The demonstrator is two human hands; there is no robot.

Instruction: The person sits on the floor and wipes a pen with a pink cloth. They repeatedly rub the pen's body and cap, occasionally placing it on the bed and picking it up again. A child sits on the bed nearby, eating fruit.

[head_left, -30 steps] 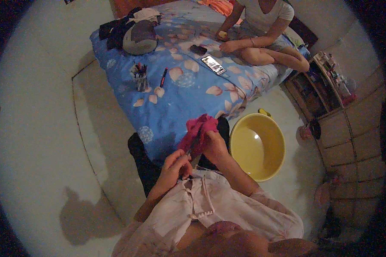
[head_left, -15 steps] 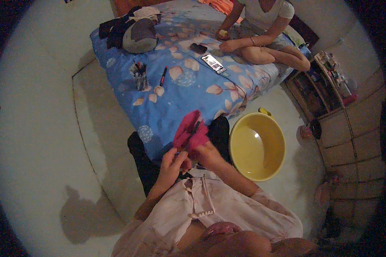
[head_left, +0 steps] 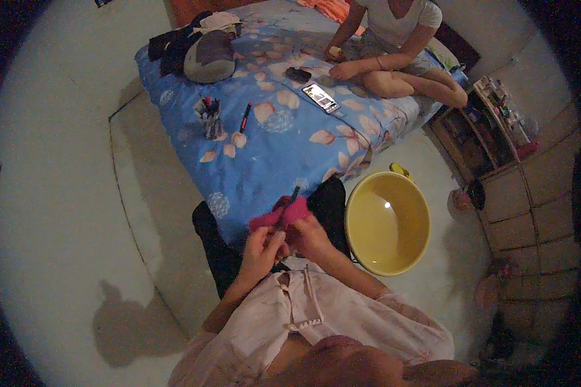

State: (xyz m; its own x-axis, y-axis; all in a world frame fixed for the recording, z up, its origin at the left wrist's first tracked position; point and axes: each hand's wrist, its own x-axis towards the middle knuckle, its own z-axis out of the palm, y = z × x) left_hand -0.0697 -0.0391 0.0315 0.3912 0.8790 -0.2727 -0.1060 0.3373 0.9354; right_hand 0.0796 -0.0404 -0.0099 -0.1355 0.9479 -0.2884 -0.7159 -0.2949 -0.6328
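Observation:
In front of my lap, a bright pink cloth (head_left: 297,211) is bunched around a slim dark pen (head_left: 295,193), whose upper end sticks out above the fabric. My right hand (head_left: 311,237) is closed on the cloth from the right side. Close beside it, my left hand (head_left: 258,251) has its fingers pinched on the lower part of the pen; the exact grip is partly hidden. A clear cup of pens (head_left: 210,119) stands on the bed beyond, and a red and black marker (head_left: 245,118) lies to its right.
Right of my knees stands a large yellow tub (head_left: 388,222). The blue floral bed (head_left: 265,164) holds a lit phone (head_left: 321,98), a small dark object (head_left: 298,75) and a grey-white cap (head_left: 211,58). Another person (head_left: 394,55) sits cross-legged there. A shelf (head_left: 484,129) stands far right.
The pink cloth, spread upward before, is now lower and gathered around the pen. More of the pen's dark end shows above it. My hands stay close together.

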